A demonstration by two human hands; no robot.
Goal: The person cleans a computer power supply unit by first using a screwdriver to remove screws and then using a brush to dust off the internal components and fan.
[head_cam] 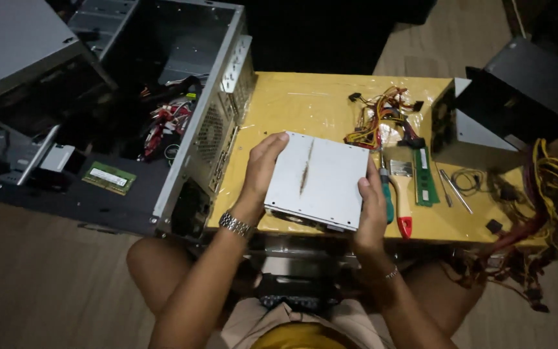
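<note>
The person is gripping a grey metal power supply unit [318, 179] by its sides, left hand [261, 173] and right hand [373, 208] clamped on it, above the yellow table [298, 103]. The open computer case [163, 110] lies at nine o'clock, so turning and inspecting the unit seems the step in hand; any next move calls for a steady hold.

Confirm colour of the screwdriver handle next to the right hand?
Green handle with a red end, lying beside the right hand; head view.

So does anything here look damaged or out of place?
Yes. The grey metal box, held between the left hand and right hand, has a dark brownish streak down its top face, like a scorch or rust mark. A tangle of loose wires also lies heaped on the yellow table.
</note>
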